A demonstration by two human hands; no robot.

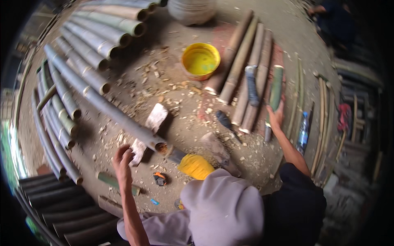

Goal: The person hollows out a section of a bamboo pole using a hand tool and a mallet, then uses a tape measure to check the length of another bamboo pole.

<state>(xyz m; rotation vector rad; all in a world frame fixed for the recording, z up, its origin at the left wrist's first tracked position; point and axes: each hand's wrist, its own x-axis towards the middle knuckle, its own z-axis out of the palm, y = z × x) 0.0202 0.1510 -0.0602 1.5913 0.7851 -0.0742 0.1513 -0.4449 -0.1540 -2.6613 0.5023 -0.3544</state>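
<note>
My right hand point(277, 115) is closed round the lower part of a short green bamboo piece point(276, 86), beside several brown bamboo poles. My left hand point(122, 160) is raised with nothing in it, its fingers loosely bent and apart. Close to that hand is a pale block point(140, 151). A long grey bamboo pole point(111, 110) slants across the ground, its cut end toward me. Beyond this end lies a yellow cloth point(196, 166) wrapped round something I cannot make out. A dark-handled pointed tool point(223, 119) and a dark wrapped piece point(251, 86) lie left of my right hand.
A yellow bucket point(200, 60) stands ahead, among scattered wood chips. Thick bamboo poles point(88, 37) fill the far left. An orange-black tape measure point(160, 178) lies near me. At the right are a water bottle point(303, 133) and thin sticks point(321, 123); another person point(334, 22) is beyond.
</note>
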